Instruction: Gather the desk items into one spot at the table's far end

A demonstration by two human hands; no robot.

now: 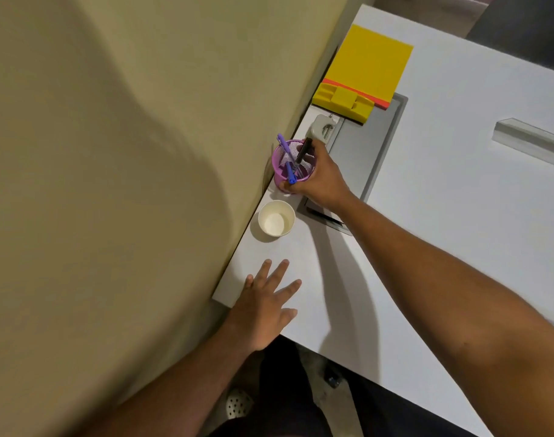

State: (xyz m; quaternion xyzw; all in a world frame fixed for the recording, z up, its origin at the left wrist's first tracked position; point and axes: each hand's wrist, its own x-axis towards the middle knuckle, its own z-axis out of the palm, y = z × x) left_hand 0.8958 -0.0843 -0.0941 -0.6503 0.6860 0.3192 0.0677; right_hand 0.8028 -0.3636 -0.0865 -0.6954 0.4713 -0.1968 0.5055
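Right hand (pixel 321 181) gripped the purple mesh pen cup (pixel 289 167), fingers and thumb curled round its side, with the cup standing on the white table (pixel 458 200) against the beige wall (pixel 111 152). A purple pen (pixel 285 152) leaned inside the cup, a blue pen (pixel 290 175) lay across its near rim, and a black marker (pixel 304 151) stood at its far rim beside the fingers; whether the hand also pinched the marker could not be told. Left hand (pixel 266 305) lay flat on the table near its front corner, fingers straight and spread, holding nothing. A white paper cup (pixel 276 217) stood upright between the two hands, just beside the pen cup and apart from it. Beyond the pen cup, a small white object (pixel 323 127) sat at the wall, and a yellow box (pixel 363 70) with an orange stripe lay farther along the table edge. A grey inset panel (pixel 363 146) lay in the tabletop to the right of the pen cup.
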